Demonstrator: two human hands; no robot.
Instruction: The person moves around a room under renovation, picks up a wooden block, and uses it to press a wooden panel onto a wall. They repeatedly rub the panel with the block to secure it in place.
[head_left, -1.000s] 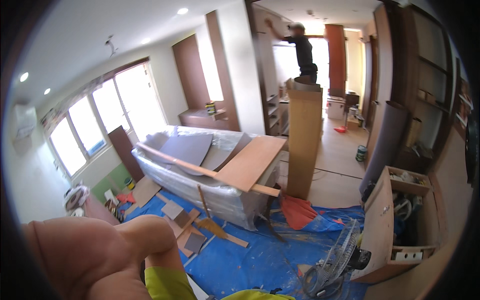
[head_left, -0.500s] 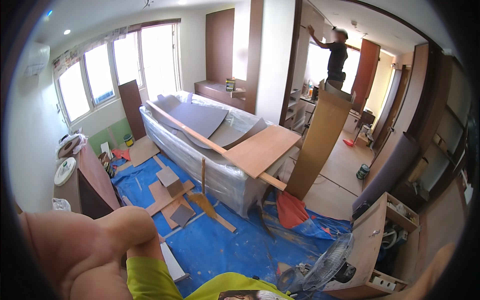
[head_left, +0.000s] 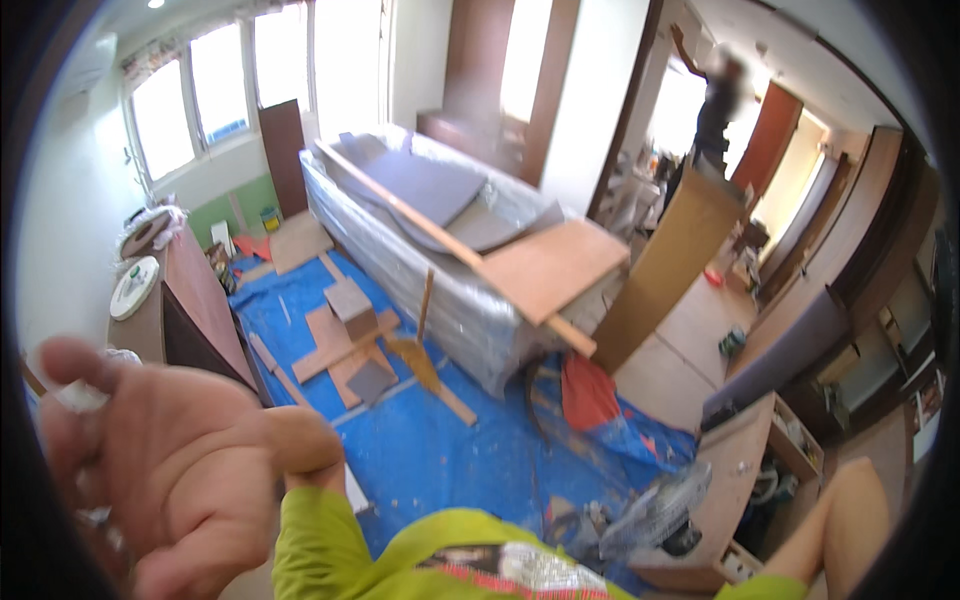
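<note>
- Left hand (head_left: 175, 470): raised, palm toward the view, fingers spread wide; nothing visibly gripped. Cannot identify pale patches between the fingers.
- White disc (head_left: 130, 300): just beyond the left hand, on the brown worktop (head_left: 130, 338). Possible knock to the floor; likely cause, a wide sweep of the spread fingers, with no fixing visible.
- Wood offcuts (head_left: 325, 345): beyond and right of the left hand, loose on the blue sheet (head_left: 470, 490). Possible trip or slide underfoot; likely cause, scattered placing and creased sheeting.
- Thin upright stick (head_left: 426, 305): farther right of the same hand, beside the plastic-wrapped unit (head_left: 380, 260). Support unclear; possible toppling if brushed.
- Flat board (head_left: 560, 262): well beyond the left hand, on the wrapped unit, near the overhanging end of a long strip (head_left: 400, 210). Possible tipping; likely cause, a bump to that end.
- Fan (head_left: 655, 520): well right of the left hand. Cannot tell whether running; possible contact with the guard.
- Right hand: out of view, grip impossible to tell. Right forearm (head_left: 855, 510) near the open wooden box (head_left: 735, 470); possible elbow strike from turning.
</note>
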